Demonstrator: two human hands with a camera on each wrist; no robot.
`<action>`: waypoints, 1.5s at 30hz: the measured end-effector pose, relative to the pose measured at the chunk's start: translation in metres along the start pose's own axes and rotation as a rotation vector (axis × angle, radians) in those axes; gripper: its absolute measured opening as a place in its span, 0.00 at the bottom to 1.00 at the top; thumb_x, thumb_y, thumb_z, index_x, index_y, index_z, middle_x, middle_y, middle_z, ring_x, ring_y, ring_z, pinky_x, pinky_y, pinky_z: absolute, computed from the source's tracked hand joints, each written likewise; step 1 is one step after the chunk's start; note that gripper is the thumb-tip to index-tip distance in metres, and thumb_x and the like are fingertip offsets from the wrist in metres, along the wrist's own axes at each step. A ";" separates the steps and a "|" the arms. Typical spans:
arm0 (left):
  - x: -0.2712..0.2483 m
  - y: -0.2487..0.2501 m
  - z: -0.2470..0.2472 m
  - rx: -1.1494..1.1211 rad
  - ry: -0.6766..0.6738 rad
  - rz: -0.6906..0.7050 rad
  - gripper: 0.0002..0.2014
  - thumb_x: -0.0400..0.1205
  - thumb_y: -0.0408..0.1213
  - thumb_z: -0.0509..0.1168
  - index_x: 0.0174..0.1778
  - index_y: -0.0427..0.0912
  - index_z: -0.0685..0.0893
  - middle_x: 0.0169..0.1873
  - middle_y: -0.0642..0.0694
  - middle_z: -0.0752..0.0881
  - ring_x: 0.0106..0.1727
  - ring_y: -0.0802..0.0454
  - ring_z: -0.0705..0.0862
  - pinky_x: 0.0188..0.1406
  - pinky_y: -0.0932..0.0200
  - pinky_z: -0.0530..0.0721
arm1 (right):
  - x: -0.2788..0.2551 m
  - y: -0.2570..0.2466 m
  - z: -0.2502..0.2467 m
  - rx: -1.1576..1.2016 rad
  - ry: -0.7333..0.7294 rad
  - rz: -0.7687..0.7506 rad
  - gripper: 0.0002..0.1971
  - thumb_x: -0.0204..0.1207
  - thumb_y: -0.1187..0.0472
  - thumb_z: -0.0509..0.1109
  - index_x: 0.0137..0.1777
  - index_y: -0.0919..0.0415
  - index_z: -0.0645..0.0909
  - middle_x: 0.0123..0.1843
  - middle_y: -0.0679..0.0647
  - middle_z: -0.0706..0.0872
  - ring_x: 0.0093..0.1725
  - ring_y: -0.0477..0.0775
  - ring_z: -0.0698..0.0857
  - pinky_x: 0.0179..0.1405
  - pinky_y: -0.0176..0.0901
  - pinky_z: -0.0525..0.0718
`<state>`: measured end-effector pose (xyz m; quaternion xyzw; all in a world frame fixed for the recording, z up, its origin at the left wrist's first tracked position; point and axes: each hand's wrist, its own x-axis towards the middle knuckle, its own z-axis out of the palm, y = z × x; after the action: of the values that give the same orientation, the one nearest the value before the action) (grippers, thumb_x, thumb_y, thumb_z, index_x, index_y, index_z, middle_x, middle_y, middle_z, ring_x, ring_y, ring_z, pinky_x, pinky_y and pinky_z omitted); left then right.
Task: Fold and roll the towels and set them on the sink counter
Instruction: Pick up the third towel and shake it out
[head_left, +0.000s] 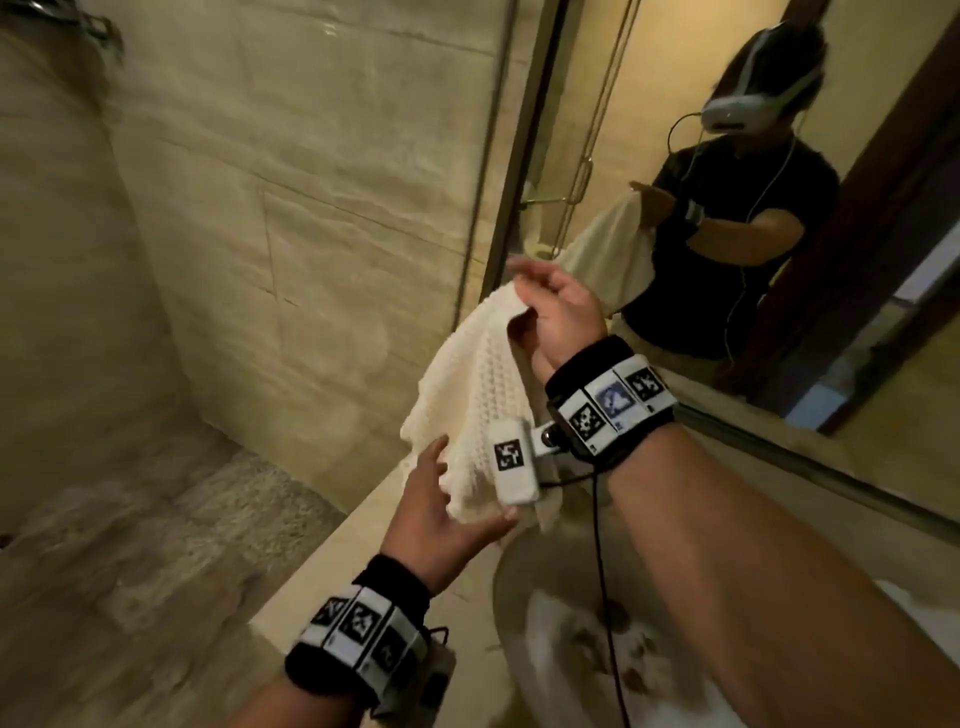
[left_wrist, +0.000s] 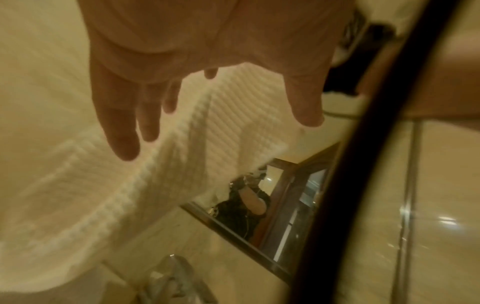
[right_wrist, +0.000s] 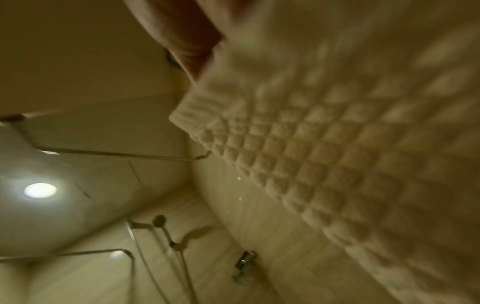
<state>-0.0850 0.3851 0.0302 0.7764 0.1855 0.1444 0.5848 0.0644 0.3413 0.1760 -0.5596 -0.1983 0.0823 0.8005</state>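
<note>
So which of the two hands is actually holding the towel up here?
The right hand, raised beside the mirror, pinches the white towel by its top edge. The left hand is open under the hanging lower end, gripping nothing.

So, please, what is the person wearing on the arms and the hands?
Both forearms are bare, with no sleeves and no gloves. The left hand and the right hand each have a black fabric wristband carrying white tiles printed with black square marker patterns. A small white box camera with its own marker hangs from the right wristband, and a thin black cable runs down from it.
</note>
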 end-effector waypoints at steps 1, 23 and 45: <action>-0.004 0.010 0.012 -0.003 0.000 0.059 0.60 0.54 0.67 0.78 0.79 0.59 0.54 0.74 0.52 0.69 0.70 0.53 0.74 0.69 0.48 0.77 | -0.011 -0.019 0.008 0.016 -0.031 -0.039 0.14 0.77 0.78 0.63 0.42 0.60 0.84 0.38 0.54 0.83 0.37 0.50 0.79 0.39 0.39 0.81; -0.132 0.281 -0.093 0.135 0.352 0.762 0.09 0.84 0.44 0.60 0.44 0.60 0.84 0.43 0.60 0.86 0.42 0.75 0.80 0.44 0.77 0.76 | -0.180 -0.237 -0.108 -0.632 0.046 -0.612 0.11 0.76 0.66 0.68 0.53 0.50 0.85 0.46 0.38 0.87 0.47 0.31 0.85 0.47 0.26 0.82; -0.178 0.352 -0.058 0.104 0.259 0.676 0.20 0.85 0.54 0.54 0.32 0.50 0.80 0.31 0.52 0.82 0.33 0.57 0.80 0.42 0.56 0.80 | -0.270 -0.088 -0.130 -0.643 -0.507 0.084 0.13 0.77 0.61 0.73 0.60 0.62 0.85 0.47 0.41 0.88 0.41 0.30 0.86 0.46 0.26 0.82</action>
<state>-0.2270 0.2659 0.3828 0.7979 -0.0018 0.4171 0.4353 -0.1358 0.1019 0.1580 -0.7508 -0.3818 0.1839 0.5066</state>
